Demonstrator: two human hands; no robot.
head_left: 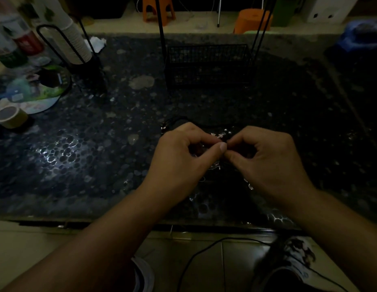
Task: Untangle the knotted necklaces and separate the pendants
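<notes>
Necklaces (217, 135) (tangled, dim) pinched between fingers of left hand (183, 152) and right hand (265, 157); fingertips touching.

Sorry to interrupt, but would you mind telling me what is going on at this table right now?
A person is working on a tangle of necklaces lying on a dark speckled table. The left hand and right hand meet fingertip to fingertip over the tangle, each pinching part of it. The chains are still bunched together, so nothing looks separated yet. A wire basket stands behind.
</notes>
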